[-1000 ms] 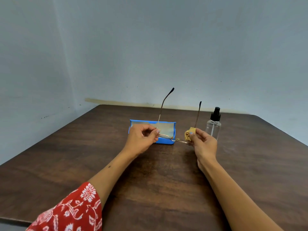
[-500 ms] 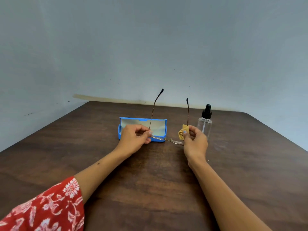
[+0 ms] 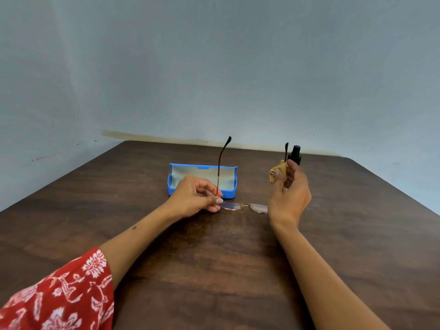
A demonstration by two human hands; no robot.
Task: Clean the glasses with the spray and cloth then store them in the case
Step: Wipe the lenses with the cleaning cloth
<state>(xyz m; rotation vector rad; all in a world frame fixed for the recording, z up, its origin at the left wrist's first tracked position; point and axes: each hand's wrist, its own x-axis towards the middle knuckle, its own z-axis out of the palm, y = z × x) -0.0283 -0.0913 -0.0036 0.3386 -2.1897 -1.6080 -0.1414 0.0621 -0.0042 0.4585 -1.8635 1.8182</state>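
Thin gold-rimmed glasses (image 3: 242, 206) lie lens-down over the table with both temples standing up. My left hand (image 3: 195, 197) pinches the left hinge at the lens edge. My right hand (image 3: 289, 191) is raised off the right lens and holds a folded tan cloth (image 3: 277, 172) between thumb and fingers. The right temple rises behind that hand. An open blue case (image 3: 202, 178) with pale lining sits just behind my left hand. The spray bottle (image 3: 295, 154) stands behind my right hand; only its black cap shows.
A dark brown wooden table (image 3: 214, 270) stretches to a pale blue wall. Its far edge runs close behind the case and bottle. A red floral sleeve (image 3: 62, 296) covers my left upper arm at the lower left.
My right hand has lifted the cloth up off the right lens and moved right, toward the bottle. My left hand keeps its pinch on the glasses. The view has shifted slightly.
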